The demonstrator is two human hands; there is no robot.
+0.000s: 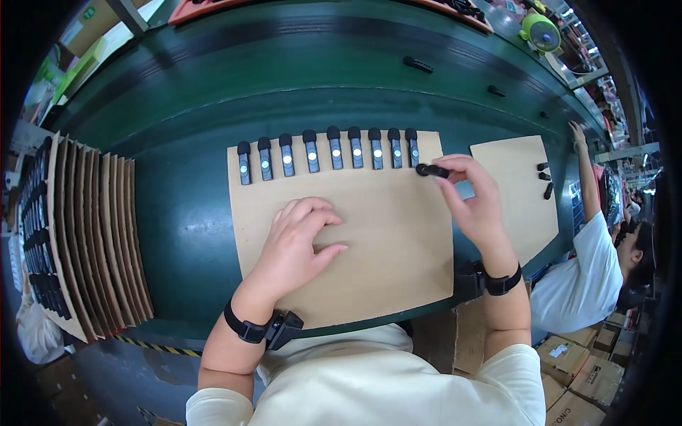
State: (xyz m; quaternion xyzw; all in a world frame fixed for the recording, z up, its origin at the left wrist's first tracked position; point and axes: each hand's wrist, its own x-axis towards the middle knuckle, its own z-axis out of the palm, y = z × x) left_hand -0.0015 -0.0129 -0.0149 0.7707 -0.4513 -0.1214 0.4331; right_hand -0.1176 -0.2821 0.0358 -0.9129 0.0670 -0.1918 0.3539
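Observation:
Between its thumb and fingers, my right hand (477, 202) pinches a small black wireless lapel microphone (433, 171) with a rounded foam-like tip. It is held just past the right end of a row of similar microphones (335, 148) along the far edge of a brown cardboard sheet (383, 248). Those in the row lie tip away from me, most showing a pale round spot on the body. My left hand (295, 241) hovers over or rests on the sheet's left part, fingers apart and curved, holding nothing. Each wrist wears a black band with a device.
A green conveyor belt (185, 192) runs under the sheet, carrying loose black pieces (418, 64) farther off. Cardboard sheets (106, 241) with black pieces stand stacked at left. On the right lie another cardboard sheet (515, 170) and a co-worker's outstretched arm (588, 177). A green fan (541, 33) stands far right.

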